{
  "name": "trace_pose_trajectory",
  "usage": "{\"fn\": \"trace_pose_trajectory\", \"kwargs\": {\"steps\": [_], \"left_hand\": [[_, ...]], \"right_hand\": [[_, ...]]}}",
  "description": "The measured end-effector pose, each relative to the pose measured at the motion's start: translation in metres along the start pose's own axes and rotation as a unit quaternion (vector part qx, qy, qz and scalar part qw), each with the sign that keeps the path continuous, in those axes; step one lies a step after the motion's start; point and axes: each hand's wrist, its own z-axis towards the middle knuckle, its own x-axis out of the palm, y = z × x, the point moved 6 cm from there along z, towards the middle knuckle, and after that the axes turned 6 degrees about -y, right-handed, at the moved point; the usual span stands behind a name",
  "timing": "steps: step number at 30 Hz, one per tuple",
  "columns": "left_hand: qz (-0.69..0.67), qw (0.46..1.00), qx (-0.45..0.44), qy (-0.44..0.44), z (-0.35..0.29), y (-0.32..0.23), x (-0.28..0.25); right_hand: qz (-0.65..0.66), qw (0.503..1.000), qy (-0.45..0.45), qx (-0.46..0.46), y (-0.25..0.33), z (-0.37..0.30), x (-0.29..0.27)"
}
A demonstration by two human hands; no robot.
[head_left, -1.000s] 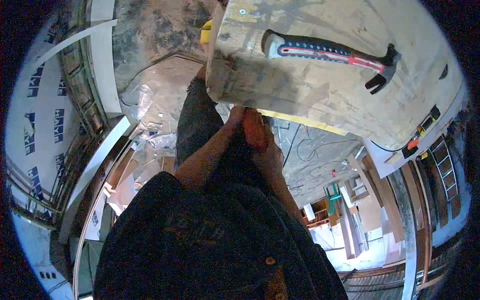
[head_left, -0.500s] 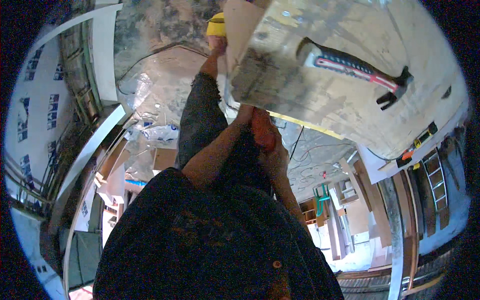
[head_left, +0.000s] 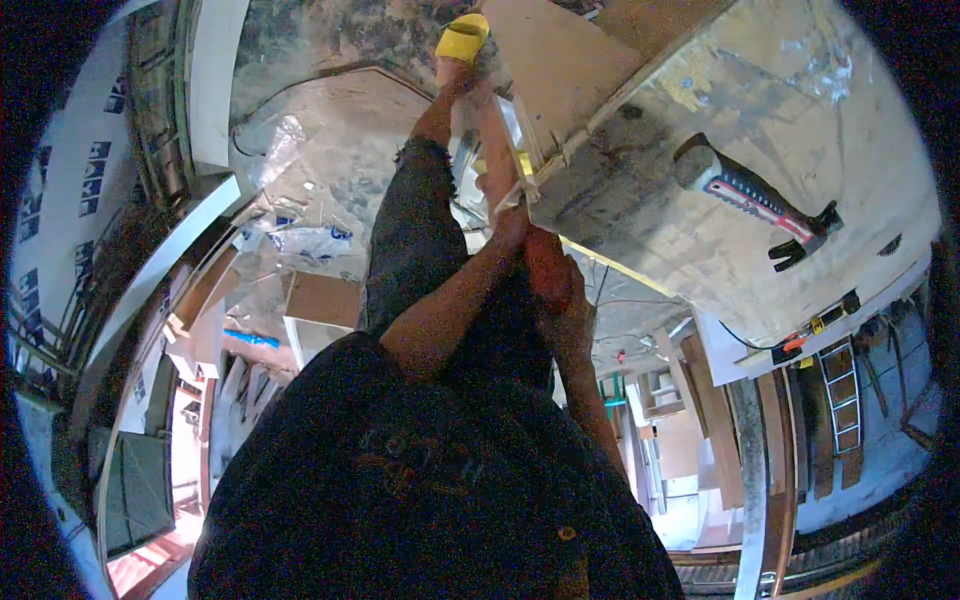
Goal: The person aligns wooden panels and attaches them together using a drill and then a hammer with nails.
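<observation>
My left hand (head_left: 509, 226) is closed at the near end of a narrow wooden strip (head_left: 496, 140), beside the corner of the worktable; its fingers are partly hidden. Just to its right, my right hand (head_left: 572, 318) is wrapped round an orange-red tool (head_left: 547, 262), whose kind I cannot make out in the dim light. On the worktable (head_left: 640, 210), right of both hands, a claw hammer (head_left: 755, 200) with a black and red grip lies on its side.
A tan board (head_left: 560, 70) rests at the far side of the table. An orange and black tool (head_left: 800, 340) lies at the table's right edge. A wooden box (head_left: 322, 305) stands on the floor at left. A yellow slipper (head_left: 462, 38) is on my foot.
The view has shifted, so the table and hammer sit further right and lower. More of the wooden strip shows beyond my left hand. Both hands stay close together, the orange-red tool still in the right.
</observation>
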Motion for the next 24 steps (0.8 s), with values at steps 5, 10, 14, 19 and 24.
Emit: {"fn": "trace_pose_trajectory", "kwargs": {"steps": [5, 10, 14, 19, 24], "left_hand": [[-0.009, 1.000, 0.003, -0.006, -0.004, -0.001, -0.002], [0.003, 1.000, 0.007, 0.001, -0.009, 0.001, -0.003], [0.015, 1.000, 0.011, 0.013, -0.016, 0.007, -0.006], [0.012, 0.999, 0.038, 0.019, -0.020, 0.015, -0.007], [-0.034, 0.996, -0.058, -0.055, -0.018, 0.051, -0.043]], "right_hand": [[-0.024, 1.000, 0.011, 0.016, 0.000, -0.001, -0.001], [-0.021, 1.000, 0.000, -0.008, 0.002, 0.001, -0.004], [-0.003, 1.000, -0.012, -0.022, 0.005, 0.000, -0.006], [-0.006, 0.996, -0.028, -0.087, -0.006, -0.001, -0.007], [-0.025, 0.987, -0.076, -0.141, -0.013, -0.029, -0.024]]}}
